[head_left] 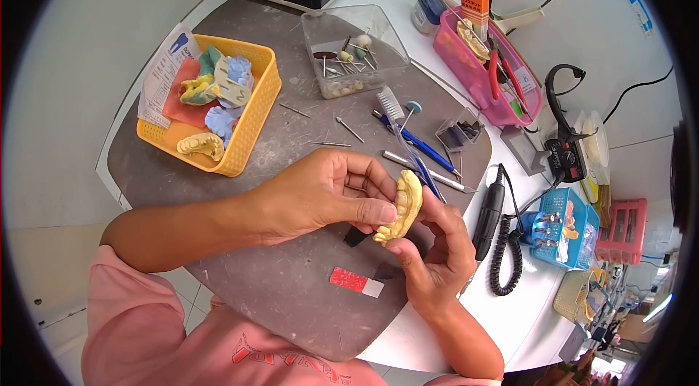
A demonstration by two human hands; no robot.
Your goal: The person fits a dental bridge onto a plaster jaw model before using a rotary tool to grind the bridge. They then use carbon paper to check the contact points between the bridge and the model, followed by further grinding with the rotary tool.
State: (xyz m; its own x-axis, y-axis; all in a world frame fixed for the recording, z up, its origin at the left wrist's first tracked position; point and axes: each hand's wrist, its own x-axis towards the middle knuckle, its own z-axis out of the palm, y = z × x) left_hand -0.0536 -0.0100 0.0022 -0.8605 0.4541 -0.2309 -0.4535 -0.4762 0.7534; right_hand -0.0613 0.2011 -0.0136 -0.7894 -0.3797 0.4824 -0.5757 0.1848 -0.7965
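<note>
A yellow plaster dental cast (408, 204) with a row of teeth is held up over the grey work mat, between both hands. My left hand (328, 193) presses its thumb on the cast's toothed side, fingers curled behind. From the other side, my right hand (440, 255) grips the cast between thumb and fingers. Below the hands lies a red and white strip (355, 282). Just beyond them are a toothbrush (392, 105), a blue pen (426, 149) and a metal-tipped tool (429, 172).
A yellow basket (251, 131) holds another cast, blue and green moulds and paper. Behind stands a clear box (357, 84) with rotary bits. At right are a pink basket (488, 91) with pliers, a black handpiece (491, 211) with coiled cord, and a blue basket (557, 251).
</note>
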